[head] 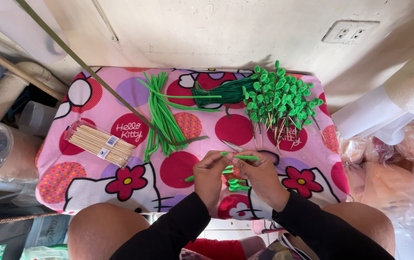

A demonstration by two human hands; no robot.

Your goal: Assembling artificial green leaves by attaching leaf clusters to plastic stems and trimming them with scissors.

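**Two hands pinching a green strip over the patterned table**

Both forearms, in black sleeves, are reaching forward from the near edge of the table point(96, 103), which is lying under a pink cartoon-print cloth, and the wrists are angling inward so that the hands are meeting near the middle of that edge. The left hand point(208, 173) is curling with its fingertips closed on the left end of a thin green strip point(243, 157). The right hand point(261, 174) is pinching the same strip from the other side, its fingers closing tightly around it, and the strip's free end is sticking out to the right beyond the knuckles. The strip is hovering just above the cloth, between the two thumbs.

Small green cut pieces point(236, 184) are lying under and between the hands, partly hidden by the fingers. A metal blade tip point(232, 146), perhaps scissors, is peeking out just beyond the hands; the rest is hard to make out. Toward the far edge, long green strips point(161, 115) are lying left of centre, and a heap of finished green-topped skewers point(277, 98) is sitting toward the far right corner. A clear packet of plain wooden skewers point(100, 143) is resting near the left edge.
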